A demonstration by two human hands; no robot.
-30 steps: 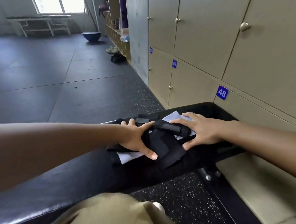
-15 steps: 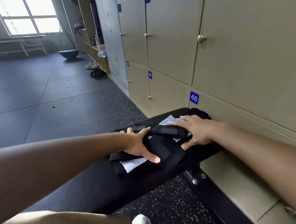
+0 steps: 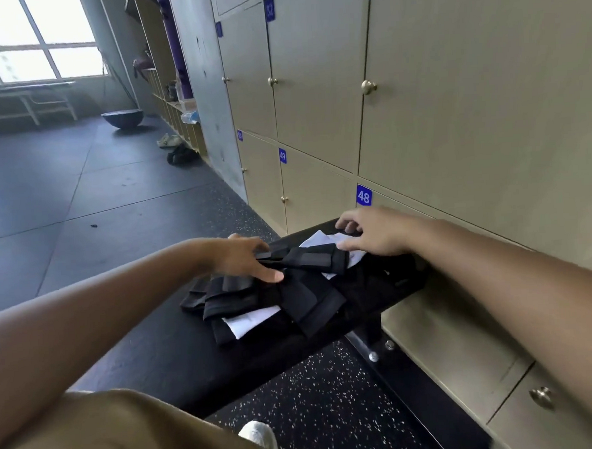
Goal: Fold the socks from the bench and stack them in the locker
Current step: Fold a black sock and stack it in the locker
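A heap of black and white socks (image 3: 278,300) lies at the far end of a black padded bench (image 3: 157,358) beside the lockers. My left hand (image 3: 245,258) pinches one black sock (image 3: 310,259) by its left end, thumb on top, lifting it a little off the heap. Just beyond, my right hand (image 3: 374,232) hovers with loosely bent fingers over a white sock (image 3: 326,238) at the bench's far edge and holds nothing. Locker 48 (image 3: 363,196) behind the bench has its door closed.
Beige lockers (image 3: 318,85) with round knobs line the wall on the right, all closed. Open shelving (image 3: 175,107), shoes (image 3: 168,140) and a blue half-ball (image 3: 122,118) stand further down the dark rubber floor. My knee (image 3: 110,433) is at the bottom left.
My left hand has gone from pressing on the heap to pinching and raising a black sock. My right hand lifted off the socks and moved toward the far edge. The view tilted upward.
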